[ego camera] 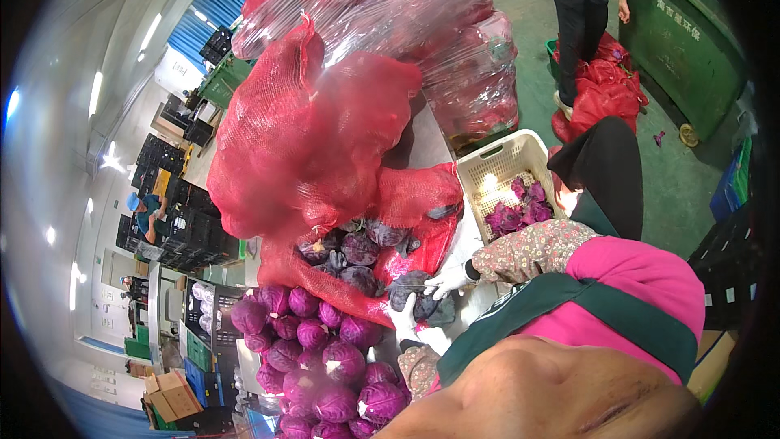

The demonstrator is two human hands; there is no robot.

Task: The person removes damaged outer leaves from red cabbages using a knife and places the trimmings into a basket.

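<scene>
A dark purple red cabbage with loose outer leaves lies in front of me, between my two white-gloved hands. My left hand grips it from the near lower side. On its other side is my right hand, fingers against the cabbage; a thin, pale, blade-like tool seems to extend from them, its handle hidden. Just beyond, an opened red mesh sack spills several untrimmed dark cabbages. Shiny purple cabbages are heaped to the left of my left hand.
A cream plastic crate holds torn purple leaves beside my right arm. Full red mesh sacks rise behind, with a film-wrapped stack farther back. A person stands near a green wheeled bin; another person works far left.
</scene>
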